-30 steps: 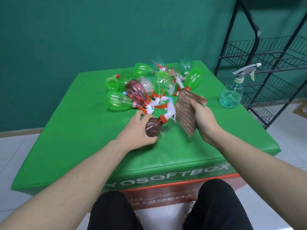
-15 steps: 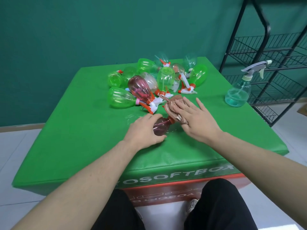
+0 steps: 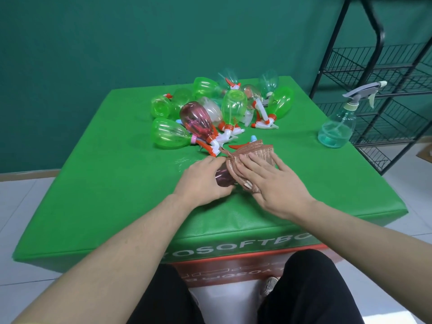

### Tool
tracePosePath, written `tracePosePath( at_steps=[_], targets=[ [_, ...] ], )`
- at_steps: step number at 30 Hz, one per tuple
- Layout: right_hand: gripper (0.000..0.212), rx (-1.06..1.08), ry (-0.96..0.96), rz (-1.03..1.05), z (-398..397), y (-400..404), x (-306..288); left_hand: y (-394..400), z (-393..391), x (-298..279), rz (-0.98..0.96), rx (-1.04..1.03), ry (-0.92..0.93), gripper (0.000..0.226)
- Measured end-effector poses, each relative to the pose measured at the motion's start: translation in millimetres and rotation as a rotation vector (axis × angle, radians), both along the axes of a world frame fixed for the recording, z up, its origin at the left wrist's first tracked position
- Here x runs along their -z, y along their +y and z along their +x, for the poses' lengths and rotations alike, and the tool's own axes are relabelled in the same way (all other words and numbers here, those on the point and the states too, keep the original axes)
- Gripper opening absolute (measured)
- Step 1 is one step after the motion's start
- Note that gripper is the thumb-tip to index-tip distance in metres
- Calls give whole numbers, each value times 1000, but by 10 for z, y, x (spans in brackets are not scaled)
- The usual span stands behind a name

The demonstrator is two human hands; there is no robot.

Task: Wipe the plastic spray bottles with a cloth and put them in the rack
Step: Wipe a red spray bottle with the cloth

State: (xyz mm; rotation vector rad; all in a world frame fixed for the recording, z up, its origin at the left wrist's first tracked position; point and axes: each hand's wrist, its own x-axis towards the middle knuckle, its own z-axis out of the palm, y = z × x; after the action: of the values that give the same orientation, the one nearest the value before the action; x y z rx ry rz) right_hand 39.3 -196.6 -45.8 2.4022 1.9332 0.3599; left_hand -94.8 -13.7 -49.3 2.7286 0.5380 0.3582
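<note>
Green padded table (image 3: 98, 183), dark green wall behind, black wire rack (image 3: 383, 73) standing off its right far corner. Rack shelves in view hold no bottles.

Step in hand: wiping, first bottle by the look of it. You have one dark red spray bottle (image 3: 223, 178) lying on its side at the near middle of the table. Your left hand (image 3: 203, 181) grips its rounded base, fingers curled round it. Your right hand (image 3: 271, 181) lies over the brown cloth (image 3: 251, 155), fingers straight and spread, pressing the cloth down onto the bottle's neck and sprayer end. An orange trigger tip and a blue nozzle show just past the cloth's far edge; whether they belong to this bottle, you cannot tell.

Remaining stock: pile of bottles (image 3: 222, 106), mostly green, one red, a few clear, heaped at the far middle of the table, well apart from the rack. One pale blue spray bottle (image 3: 339, 127) stands upright near the right edge, with liquid in it.

Judgement: task barely begun. Next move calls for turning the bottle under the cloth so every side gets wiped, base included. Only then carry it right to a shelf.
</note>
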Motion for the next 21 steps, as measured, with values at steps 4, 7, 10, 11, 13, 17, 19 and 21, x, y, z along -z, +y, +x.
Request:
tracePosePath(
  at_steps=[4, 7, 10, 11, 13, 17, 19, 21],
  targets=[
    [67, 124, 23, -45, 192, -62, -123, 1, -11, 15, 1, 10, 10, 75],
    [73, 120, 49, -75, 269, -11, -209, -1, -13, 12, 13, 21, 22, 78],
    [82, 90, 71, -126, 322, 142, -285, -13, -3, 5, 41, 49, 51, 77],
    [84, 79, 71, -136, 327, 211, -306, -13, 0, 0, 43, 49, 49, 76],
    [88, 50, 81, -158, 335, 355, -336, -7, 4, 0, 38, 43, 36, 75],
    [84, 12, 109, -209, 319, 618, -338, -6, 1, 17, 52, 37, 30, 71],
    [77, 28, 122, -213, 314, 683, -327, 1, 5, 3, 42, 31, 26, 69],
    [78, 60, 113, -206, 305, 657, -328, -5, 15, -17, 40, 33, 36, 68]
  ],
)
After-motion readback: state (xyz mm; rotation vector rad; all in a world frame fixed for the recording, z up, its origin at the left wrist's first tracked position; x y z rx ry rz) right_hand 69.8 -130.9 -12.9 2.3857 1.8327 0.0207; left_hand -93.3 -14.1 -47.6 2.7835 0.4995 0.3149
